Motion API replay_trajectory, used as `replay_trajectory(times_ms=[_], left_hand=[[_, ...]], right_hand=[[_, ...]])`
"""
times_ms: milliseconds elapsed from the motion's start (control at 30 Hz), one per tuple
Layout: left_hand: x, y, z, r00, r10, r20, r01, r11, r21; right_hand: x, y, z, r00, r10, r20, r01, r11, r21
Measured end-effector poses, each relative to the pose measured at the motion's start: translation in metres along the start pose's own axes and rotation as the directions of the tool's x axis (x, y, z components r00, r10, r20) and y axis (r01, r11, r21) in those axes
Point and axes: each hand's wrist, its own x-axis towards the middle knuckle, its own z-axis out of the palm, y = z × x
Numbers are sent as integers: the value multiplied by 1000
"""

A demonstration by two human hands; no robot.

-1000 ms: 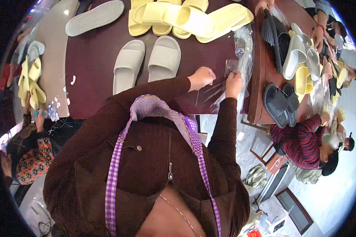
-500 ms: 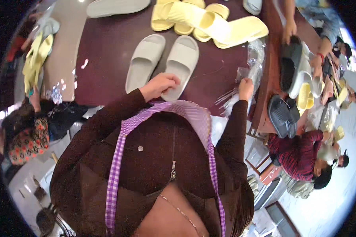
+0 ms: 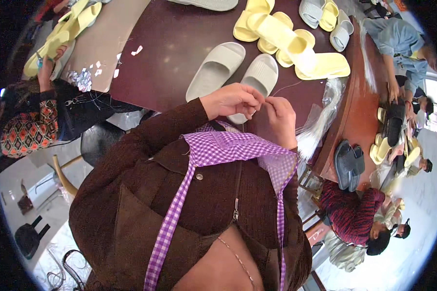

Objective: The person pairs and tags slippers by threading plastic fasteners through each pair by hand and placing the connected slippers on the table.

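My left hand (image 3: 233,103) and right hand (image 3: 282,120) are hovering close together, fingers curled; whether gripping anything, I cannot tell. Pale-grey, ribbed, foam-looking slippers (image 3: 261,72) are lying just beyond; careless rightward movement risks snagging the thin, clear plastic strands (image 3: 311,137).

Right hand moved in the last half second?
Yes, right hand moved left, away from the clear strands, toward the grey slides on the maroon tabletop.

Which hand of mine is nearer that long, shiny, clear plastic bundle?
Right. Your right hand is just left of the plastic bundle; your left hand is farther left.
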Motion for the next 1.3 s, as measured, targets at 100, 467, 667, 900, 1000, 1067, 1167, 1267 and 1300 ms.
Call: replay_trajectory(times_ms=[100,467,667,900,1000,1067,1167,1267,1300], left_hand=[[-9,2,-5,999,48,-7,-48,998,-49],[0,-7,-27,997,62,-38,-65,993,-101],[-12,-22,-46,994,43,-98,-50,996,-69],[-50,-52,-70,971,-74,-227,22,975,-221],[-61,-64,-83,954,-125,-273,43,957,-288],[-64,-72,-93,945,-129,-301,38,956,-291],[-70,-78,-99,933,-150,-326,46,951,-306],[-75,-81,-101,922,-178,-344,60,943,-326],[-78,-84,-103,932,-161,-326,52,946,-320]], right_hand=[[-1,-10,0,986,96,-138,-94,995,21],[-25,-44,37,805,556,208,-382,217,898],[-37,-46,57,642,623,448,-438,-182,880],[-49,-32,85,520,670,530,-620,-131,773],[-57,-32,97,460,671,581,-723,-98,684],[-60,-32,103,423,674,605,-769,-86,633],[-58,-32,110,365,663,653,-811,-119,573],[-59,-37,112,301,679,669,-810,-189,555],[-60,-39,113,272,686,675,-807,-220,548]])
